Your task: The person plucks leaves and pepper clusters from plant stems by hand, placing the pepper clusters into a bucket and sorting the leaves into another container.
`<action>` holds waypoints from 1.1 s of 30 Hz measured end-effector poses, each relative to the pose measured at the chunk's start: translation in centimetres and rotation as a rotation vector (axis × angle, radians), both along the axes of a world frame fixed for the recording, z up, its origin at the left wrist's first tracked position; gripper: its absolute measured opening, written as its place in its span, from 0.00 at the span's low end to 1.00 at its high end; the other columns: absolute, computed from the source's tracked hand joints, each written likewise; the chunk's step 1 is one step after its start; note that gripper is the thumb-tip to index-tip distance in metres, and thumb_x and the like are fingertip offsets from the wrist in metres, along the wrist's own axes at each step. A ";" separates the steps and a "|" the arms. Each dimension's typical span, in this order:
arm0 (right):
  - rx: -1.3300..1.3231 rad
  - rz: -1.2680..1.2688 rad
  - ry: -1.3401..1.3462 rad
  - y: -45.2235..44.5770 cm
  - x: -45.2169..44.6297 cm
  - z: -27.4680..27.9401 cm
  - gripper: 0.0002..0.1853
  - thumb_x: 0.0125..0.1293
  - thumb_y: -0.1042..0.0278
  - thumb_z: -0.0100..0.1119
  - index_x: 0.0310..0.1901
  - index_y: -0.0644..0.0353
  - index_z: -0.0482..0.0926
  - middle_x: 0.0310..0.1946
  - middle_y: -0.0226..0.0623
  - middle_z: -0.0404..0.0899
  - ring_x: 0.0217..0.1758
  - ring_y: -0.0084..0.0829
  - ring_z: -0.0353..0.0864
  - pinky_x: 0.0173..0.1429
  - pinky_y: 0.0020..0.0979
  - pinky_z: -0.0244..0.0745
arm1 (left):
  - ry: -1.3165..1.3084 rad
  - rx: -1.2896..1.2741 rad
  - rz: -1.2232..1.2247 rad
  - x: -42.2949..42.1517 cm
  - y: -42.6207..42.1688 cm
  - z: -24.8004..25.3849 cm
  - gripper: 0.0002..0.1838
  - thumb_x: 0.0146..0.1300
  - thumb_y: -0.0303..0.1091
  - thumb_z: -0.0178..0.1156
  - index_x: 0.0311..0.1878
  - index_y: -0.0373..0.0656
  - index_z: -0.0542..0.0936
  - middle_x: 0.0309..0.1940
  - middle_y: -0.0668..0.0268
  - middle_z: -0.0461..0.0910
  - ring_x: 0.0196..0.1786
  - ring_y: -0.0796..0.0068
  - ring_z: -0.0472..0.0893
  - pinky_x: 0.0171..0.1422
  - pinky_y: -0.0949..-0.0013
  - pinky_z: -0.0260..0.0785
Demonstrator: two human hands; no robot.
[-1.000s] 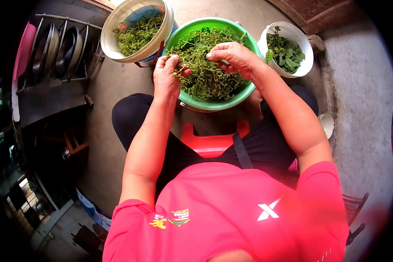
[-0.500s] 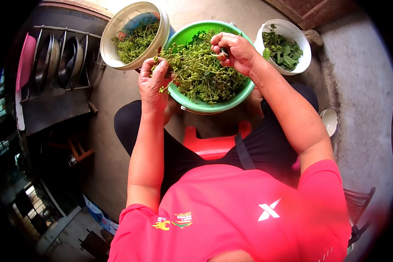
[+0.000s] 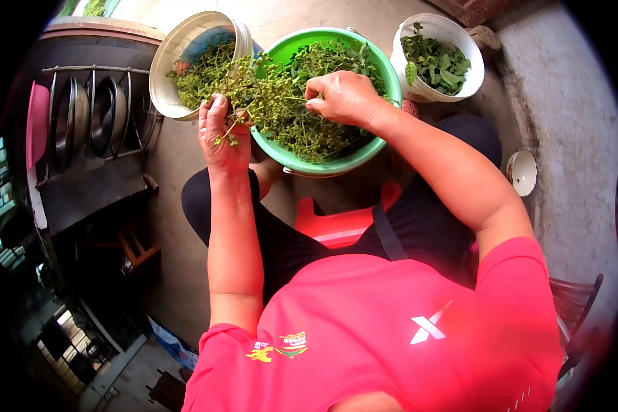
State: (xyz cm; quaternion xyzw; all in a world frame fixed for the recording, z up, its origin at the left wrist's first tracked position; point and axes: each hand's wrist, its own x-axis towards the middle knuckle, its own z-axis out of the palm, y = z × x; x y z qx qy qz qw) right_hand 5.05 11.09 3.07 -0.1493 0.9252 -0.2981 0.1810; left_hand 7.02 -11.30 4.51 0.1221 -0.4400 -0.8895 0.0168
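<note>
My left hand (image 3: 223, 141) is closed on a bunch of green berry sprigs (image 3: 244, 89), held between the white bucket and the green basin. Over the green basin (image 3: 353, 165), my right hand (image 3: 343, 98) is pinched on a thin stem. More sprigs (image 3: 309, 134) with small green berries fill the basin. The white bucket (image 3: 159, 75) at the left holds similar sprigs. At the right, a smaller white bucket (image 3: 474, 58) contains loose green leaves (image 3: 439, 65), one hanging over its rim.
A red stool (image 3: 340, 226) is between my legs. A metal rack (image 3: 96, 69) with pans and a pink basin (image 3: 38, 123) stands at the left. A small white bowl (image 3: 522, 172) lies on the floor at the right, and a dark chair (image 3: 577, 302) is farther down.
My left hand has moved left with its sprigs toward the white bucket. My right hand first rose away from the sprigs, then came down and left over the basin.
</note>
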 end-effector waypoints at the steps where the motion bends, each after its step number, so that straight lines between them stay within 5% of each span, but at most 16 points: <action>1: 0.023 -0.001 0.017 0.0 -0.2 -0.3 0.14 0.54 0.51 0.60 0.40 0.46 0.83 0.36 0.34 0.83 0.43 0.36 0.81 0.49 0.37 0.75 | 0.000 -0.006 0.001 0.0 0.0 0.0 0.05 0.63 0.26 0.57 0.42 0.45 0.73 0.34 0.69 0.78 0.31 0.74 0.78 0.32 0.69 0.74; 5: -0.323 -0.114 -0.108 1.8 -2.4 0.8 0.13 0.55 0.58 0.62 0.35 0.58 0.83 0.28 0.32 0.83 0.32 0.25 0.80 0.41 0.29 0.74 | -0.018 -0.062 0.074 -0.1 -0.1 0.2 0.06 0.64 0.27 0.57 0.42 0.44 0.72 0.33 0.68 0.78 0.29 0.73 0.79 0.29 0.69 0.76; 6: -0.525 -0.109 -0.164 2.7 -2.9 0.3 0.12 0.56 0.58 0.63 0.33 0.59 0.83 0.23 0.25 0.78 0.24 0.19 0.73 0.30 0.23 0.69 | -0.014 -0.058 0.082 -0.1 -0.2 -0.1 0.06 0.64 0.27 0.57 0.42 0.44 0.72 0.33 0.68 0.78 0.29 0.73 0.79 0.29 0.69 0.76; 9: -0.785 -0.268 -0.674 4.2 -2.9 2.0 0.08 0.58 0.58 0.64 0.29 0.51 0.80 0.16 0.16 0.64 0.15 0.11 0.53 0.18 0.18 0.43 | -0.120 -0.291 0.083 -0.1 0.0 -0.9 0.06 0.64 0.27 0.56 0.42 0.43 0.71 0.33 0.66 0.78 0.28 0.76 0.79 0.28 0.71 0.77; 14: -0.963 -0.307 -0.932 3.8 -2.7 0.6 0.09 0.61 0.59 0.62 0.27 0.49 0.76 0.14 0.15 0.57 0.14 0.11 0.51 0.17 0.17 0.41 | -0.013 -0.699 -0.096 0.4 2.1 -1.8 0.07 0.63 0.30 0.60 0.42 0.42 0.74 0.31 0.72 0.75 0.25 0.84 0.76 0.27 0.79 0.72; 17: -1.044 -0.405 -1.054 3.7 -2.5 0.8 0.09 0.65 0.59 0.57 0.32 0.54 0.78 0.14 0.13 0.52 0.14 0.12 0.48 0.18 0.19 0.41 | -0.088 -0.681 -0.114 0.4 2.2 -1.9 0.10 0.61 0.31 0.62 0.42 0.40 0.74 0.34 0.67 0.76 0.32 0.75 0.79 0.36 0.71 0.75; 19: -1.079 -0.361 -1.078 3.8 -2.6 0.2 0.09 0.65 0.60 0.56 0.34 0.56 0.79 0.14 0.14 0.53 0.14 0.12 0.49 0.17 0.19 0.41 | 0.186 -1.447 0.027 0.2 2.2 -2.0 0.17 0.57 0.30 0.63 0.48 0.39 0.73 0.41 0.58 0.75 0.46 0.60 0.77 0.51 0.60 0.71; 22: -1.133 -0.324 -1.119 3.5 -2.5 0.1 0.08 0.66 0.64 0.54 0.38 0.59 0.78 0.15 0.15 0.55 0.14 0.12 0.50 0.17 0.19 0.43 | 0.340 -1.509 0.093 0.9 3.3 -1.2 0.24 0.54 0.30 0.62 0.55 0.38 0.70 0.47 0.52 0.71 0.55 0.51 0.70 0.61 0.56 0.63; 24: -1.149 -0.329 -1.142 3.2 -2.4 0.0 0.08 0.65 0.66 0.53 0.40 0.60 0.78 0.15 0.16 0.56 0.14 0.12 0.50 0.17 0.18 0.43 | 0.501 -1.573 0.029 0.9 3.6 -1.5 0.28 0.52 0.25 0.61 0.59 0.39 0.69 0.48 0.53 0.71 0.54 0.53 0.71 0.60 0.58 0.64; 33: -0.971 -0.257 -0.980 2.4 -1.8 -0.5 0.16 0.60 0.69 0.54 0.51 0.58 0.73 0.17 0.18 0.61 0.16 0.13 0.58 0.17 0.19 0.50 | 0.499 -1.464 -0.128 1.4 5.4 -2.6 0.23 0.52 0.20 0.57 0.53 0.48 0.77 0.42 0.57 0.73 0.44 0.58 0.76 0.47 0.63 0.71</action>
